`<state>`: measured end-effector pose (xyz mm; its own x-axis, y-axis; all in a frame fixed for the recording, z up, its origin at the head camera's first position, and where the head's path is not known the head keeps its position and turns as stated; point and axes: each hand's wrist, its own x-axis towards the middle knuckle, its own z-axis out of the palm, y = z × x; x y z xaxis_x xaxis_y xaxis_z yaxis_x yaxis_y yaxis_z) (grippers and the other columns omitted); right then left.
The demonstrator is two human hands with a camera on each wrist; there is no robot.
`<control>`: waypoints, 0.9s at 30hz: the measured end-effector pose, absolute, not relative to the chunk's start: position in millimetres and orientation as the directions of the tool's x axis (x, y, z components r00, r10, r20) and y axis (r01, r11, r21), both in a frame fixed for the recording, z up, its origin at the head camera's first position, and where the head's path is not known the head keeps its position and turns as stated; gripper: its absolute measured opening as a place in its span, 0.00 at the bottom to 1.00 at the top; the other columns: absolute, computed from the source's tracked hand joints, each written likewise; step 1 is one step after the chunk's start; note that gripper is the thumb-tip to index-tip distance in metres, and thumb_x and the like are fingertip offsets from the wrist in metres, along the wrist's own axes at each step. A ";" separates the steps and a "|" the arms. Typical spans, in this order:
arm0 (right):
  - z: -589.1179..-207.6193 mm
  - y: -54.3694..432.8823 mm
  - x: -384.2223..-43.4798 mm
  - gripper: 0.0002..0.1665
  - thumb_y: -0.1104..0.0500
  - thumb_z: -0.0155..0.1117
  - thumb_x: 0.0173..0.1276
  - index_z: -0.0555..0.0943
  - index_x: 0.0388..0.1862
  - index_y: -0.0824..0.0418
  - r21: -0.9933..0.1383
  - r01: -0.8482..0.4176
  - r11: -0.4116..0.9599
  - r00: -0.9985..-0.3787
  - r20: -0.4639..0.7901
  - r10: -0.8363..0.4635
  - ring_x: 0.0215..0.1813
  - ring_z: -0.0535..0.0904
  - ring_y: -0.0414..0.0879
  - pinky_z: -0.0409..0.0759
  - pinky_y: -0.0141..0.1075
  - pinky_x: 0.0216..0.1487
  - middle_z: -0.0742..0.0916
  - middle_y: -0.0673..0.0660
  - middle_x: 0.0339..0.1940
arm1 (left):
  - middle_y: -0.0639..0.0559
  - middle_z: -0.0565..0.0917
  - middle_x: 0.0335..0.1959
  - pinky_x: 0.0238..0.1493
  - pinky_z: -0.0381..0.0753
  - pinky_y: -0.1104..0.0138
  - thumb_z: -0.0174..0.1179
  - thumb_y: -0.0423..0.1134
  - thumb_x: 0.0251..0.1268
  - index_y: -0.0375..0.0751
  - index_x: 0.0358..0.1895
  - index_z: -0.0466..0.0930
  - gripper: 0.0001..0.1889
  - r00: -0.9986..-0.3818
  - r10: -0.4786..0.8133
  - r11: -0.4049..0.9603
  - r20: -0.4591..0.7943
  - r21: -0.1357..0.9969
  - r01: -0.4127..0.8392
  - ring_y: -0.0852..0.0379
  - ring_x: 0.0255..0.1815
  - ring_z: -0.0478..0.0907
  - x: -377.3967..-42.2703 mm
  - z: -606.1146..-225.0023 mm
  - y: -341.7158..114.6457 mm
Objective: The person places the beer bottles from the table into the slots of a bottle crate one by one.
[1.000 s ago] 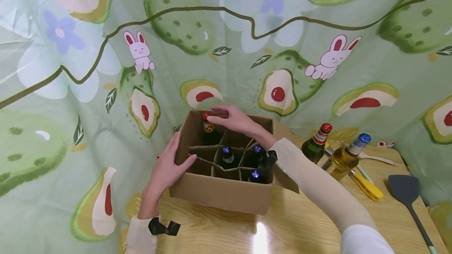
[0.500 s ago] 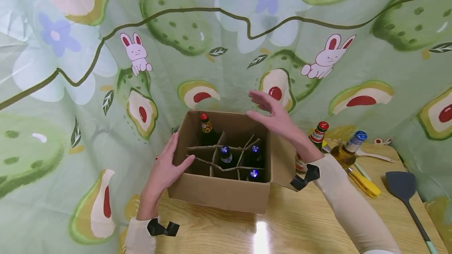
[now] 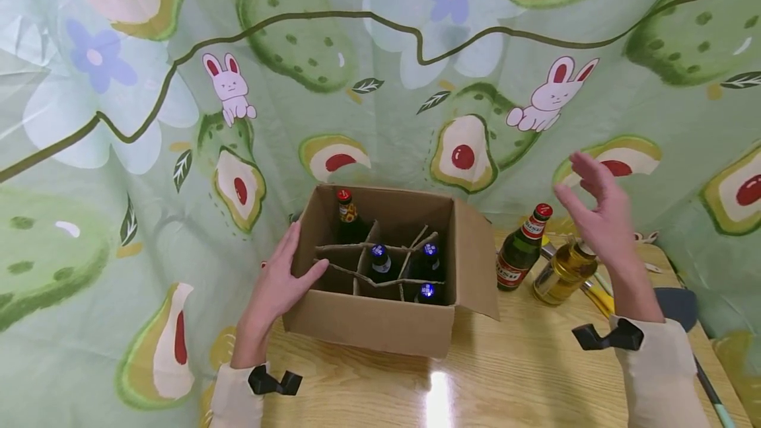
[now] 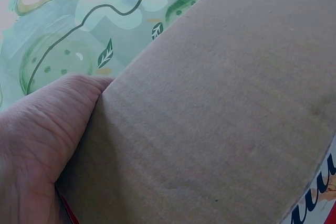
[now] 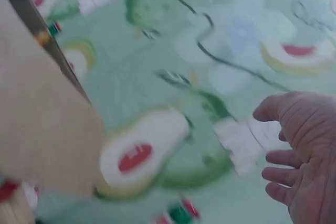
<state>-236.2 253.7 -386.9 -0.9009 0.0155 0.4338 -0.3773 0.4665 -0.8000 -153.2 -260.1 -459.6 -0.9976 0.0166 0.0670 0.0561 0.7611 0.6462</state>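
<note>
A brown cardboard box [image 3: 368,329] with crossed dividers stands on the table, its right flap folded outward. My left hand [image 3: 276,283] holds its left side, fingers along the outside and thumb over the front corner. Inside, a red-capped bottle [image 3: 347,210] occupies the back left compartment. Blue-capped bottles stand in others: a middle one [image 3: 380,263], a right one [image 3: 430,259] and a front right one [image 3: 427,292]. My right hand [image 3: 603,216] is in the air, fingers spread and holding nothing, near a clear bottle of yellow liquid [image 3: 561,276]; its neck is partly hidden behind the hand.
Right of the box stands a green red-capped bottle [image 3: 520,249]. Beyond lie a yellow-handled utensil [image 3: 599,299] and a dark spatula [image 3: 678,306], partly behind my right arm. A patterned green cloth [image 3: 380,117] hangs behind the wooden table [image 3: 368,388].
My right hand has moved from over the box's back compartments, out to the right, to the bottles beside it. My left hand has stayed on the box.
</note>
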 end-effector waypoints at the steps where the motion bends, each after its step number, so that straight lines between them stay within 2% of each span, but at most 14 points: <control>1: -390.4 263.4 -232.1 0.38 0.59 0.62 0.79 0.62 0.84 0.55 -0.804 -0.353 0.479 -0.907 0.419 0.034 0.78 0.67 0.45 0.61 0.28 0.75 0.72 0.63 0.79 | 0.51 0.45 0.88 0.78 0.46 0.31 0.60 0.69 0.69 0.54 0.87 0.39 0.54 -0.998 0.017 0.759 0.066 0.648 0.056 0.42 0.86 0.46 -153.2 -459.2 -260.1; 4: -405.0 287.6 -221.3 0.43 0.53 0.59 0.82 0.52 0.87 0.55 -0.818 -0.254 0.516 -0.943 0.328 0.056 0.83 0.60 0.57 0.54 0.43 0.83 0.65 0.67 0.82 | 0.50 0.45 0.88 0.78 0.48 0.32 0.61 0.68 0.69 0.52 0.87 0.40 0.54 -0.997 0.017 0.753 0.071 0.655 0.060 0.42 0.86 0.46 -152.6 -458.7 -260.5; 6: -418.6 300.4 -216.2 0.47 0.49 0.57 0.83 0.44 0.88 0.57 -0.824 -0.186 0.536 -0.966 0.254 0.055 0.83 0.53 0.67 0.48 0.54 0.84 0.60 0.71 0.84 | 0.50 0.45 0.87 0.78 0.48 0.32 0.61 0.68 0.69 0.53 0.87 0.40 0.54 -0.997 0.017 0.753 0.073 0.656 0.060 0.41 0.86 0.47 -152.3 -458.8 -260.7; 7: -425.6 305.9 -214.0 0.48 0.49 0.55 0.83 0.42 0.88 0.60 -0.826 -0.160 0.541 -0.974 0.222 0.051 0.83 0.52 0.70 0.49 0.56 0.83 0.58 0.72 0.84 | 0.50 0.45 0.88 0.78 0.48 0.31 0.61 0.68 0.69 0.53 0.87 0.40 0.54 -0.997 0.016 0.753 0.071 0.655 0.059 0.41 0.86 0.47 -152.3 -458.9 -260.8; 8: -432.7 310.6 -212.8 0.49 0.48 0.55 0.84 0.41 0.88 0.62 -0.822 -0.140 0.552 -0.979 0.197 0.045 0.82 0.55 0.69 0.54 0.50 0.83 0.59 0.74 0.83 | 0.50 0.45 0.87 0.78 0.49 0.32 0.61 0.68 0.69 0.53 0.87 0.40 0.54 -0.997 0.017 0.755 0.072 0.654 0.060 0.41 0.86 0.47 -152.4 -458.9 -260.7; 10: -446.3 319.0 -210.6 0.47 0.48 0.54 0.84 0.44 0.87 0.66 -0.810 -0.127 0.572 -0.985 0.171 0.024 0.77 0.69 0.56 0.67 0.37 0.76 0.64 0.75 0.80 | 0.49 0.45 0.88 0.77 0.48 0.31 0.61 0.69 0.69 0.53 0.87 0.40 0.54 -0.997 0.018 0.758 0.072 0.650 0.061 0.41 0.86 0.47 -152.9 -459.2 -260.4; 11: -452.0 322.3 -209.9 0.45 0.48 0.54 0.84 0.47 0.86 0.68 -0.807 -0.127 0.577 -0.986 0.166 0.015 0.72 0.73 0.47 0.71 0.28 0.69 0.69 0.73 0.77 | 0.50 0.45 0.88 0.77 0.47 0.30 0.61 0.69 0.69 0.53 0.87 0.40 0.54 -0.997 0.019 0.759 0.071 0.649 0.061 0.41 0.86 0.47 -153.1 -459.3 -260.1; 12: -457.2 325.1 -209.7 0.41 0.50 0.54 0.84 0.53 0.84 0.70 -0.805 -0.138 0.577 -0.984 0.176 0.009 0.62 0.77 0.40 0.74 0.21 0.57 0.75 0.72 0.70 | 0.50 0.45 0.88 0.77 0.47 0.30 0.61 0.69 0.69 0.53 0.87 0.40 0.54 -0.997 0.020 0.759 0.072 0.648 0.062 0.41 0.86 0.47 -153.3 -459.4 -259.8; 14: -467.2 328.7 -210.5 0.31 0.51 0.55 0.84 0.68 0.72 0.73 -0.802 -0.158 0.576 -0.980 0.198 0.008 0.43 0.74 0.31 0.70 0.19 0.35 0.82 0.64 0.51 | 0.50 0.45 0.88 0.76 0.45 0.29 0.60 0.69 0.69 0.54 0.87 0.40 0.54 -0.997 0.019 0.761 0.068 0.646 0.059 0.41 0.86 0.47 -153.7 -460.0 -259.8; 15: -471.5 330.0 -210.8 0.27 0.51 0.56 0.84 0.72 0.66 0.73 -0.802 -0.161 0.575 -0.979 0.206 0.012 0.38 0.71 0.29 0.69 0.22 0.32 0.82 0.60 0.44 | 0.50 0.45 0.88 0.76 0.45 0.28 0.60 0.69 0.69 0.54 0.87 0.39 0.54 -0.998 0.018 0.761 0.066 0.647 0.057 0.40 0.86 0.47 -153.6 -460.3 -259.7; 18: -482.6 331.0 -211.2 0.22 0.49 0.56 0.83 0.75 0.52 0.70 -0.798 -0.134 0.588 -0.980 0.196 0.042 0.31 0.68 0.41 0.66 0.33 0.27 0.77 0.53 0.33 | 0.49 0.45 0.88 0.75 0.43 0.26 0.60 0.69 0.69 0.55 0.87 0.39 0.54 -0.998 0.014 0.760 0.062 0.648 0.051 0.40 0.86 0.47 -153.3 -461.3 -259.6; 20: -489.0 330.3 -209.5 0.23 0.47 0.57 0.83 0.76 0.52 0.69 -0.792 -0.093 0.603 -0.983 0.170 0.073 0.34 0.70 0.42 0.69 0.31 0.29 0.79 0.52 0.35 | 0.49 0.45 0.88 0.75 0.43 0.26 0.60 0.69 0.69 0.55 0.87 0.39 0.54 -0.998 0.013 0.762 0.058 0.646 0.048 0.40 0.86 0.47 -153.1 -462.1 -259.4; 23: -496.8 326.5 -206.2 0.25 0.45 0.62 0.79 0.79 0.55 0.67 -0.814 -0.016 0.580 -0.974 0.143 0.175 0.36 0.75 0.36 0.74 0.22 0.33 0.82 0.44 0.36 | 0.48 0.46 0.88 0.75 0.43 0.26 0.60 0.69 0.69 0.55 0.87 0.39 0.54 -0.998 0.014 0.764 0.055 0.643 0.046 0.39 0.86 0.47 -153.4 -463.0 -259.3; 27: -502.3 319.4 -204.7 0.24 0.46 0.71 0.72 0.83 0.53 0.64 -0.875 0.028 0.483 -0.933 0.150 0.326 0.38 0.79 0.26 0.76 0.16 0.38 0.83 0.29 0.33 | 0.48 0.45 0.88 0.74 0.42 0.25 0.60 0.69 0.69 0.56 0.87 0.38 0.54 -0.998 0.014 0.759 0.059 0.649 0.049 0.39 0.86 0.47 -153.9 -462.8 -259.4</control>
<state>-204.7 319.4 -502.3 -0.9333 0.3263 0.1499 0.0283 0.4830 -0.8752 -153.9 -259.4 -462.8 -0.9982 0.0136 0.0592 0.0488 0.7595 0.6487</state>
